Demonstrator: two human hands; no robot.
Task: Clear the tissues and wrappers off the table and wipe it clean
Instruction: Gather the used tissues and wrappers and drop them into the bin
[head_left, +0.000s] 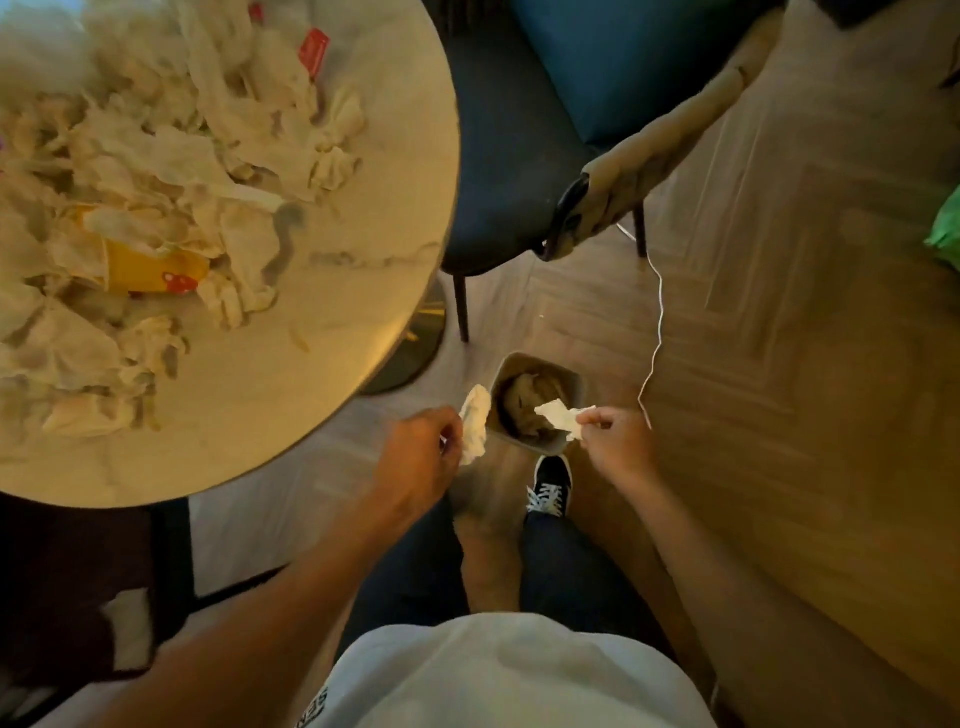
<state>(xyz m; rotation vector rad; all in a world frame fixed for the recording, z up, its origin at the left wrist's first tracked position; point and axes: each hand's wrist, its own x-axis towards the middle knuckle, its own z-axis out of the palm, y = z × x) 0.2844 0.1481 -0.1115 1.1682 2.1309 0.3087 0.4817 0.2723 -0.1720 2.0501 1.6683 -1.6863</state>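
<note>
Left hand (423, 451) grips crumpled white tissue (475, 423); right hand (618, 441) pinches torn tissue scrap (558, 418).

Both bare forearms are extended from the lower edge toward the centre of the frame. The left hand (423, 452), at lower centre, is seen from the back with fingers curled, a tissue being gripped. The right hand (618, 441), just right of centre, is held with thumb and fingertips pinched together on a second tissue.
</note>
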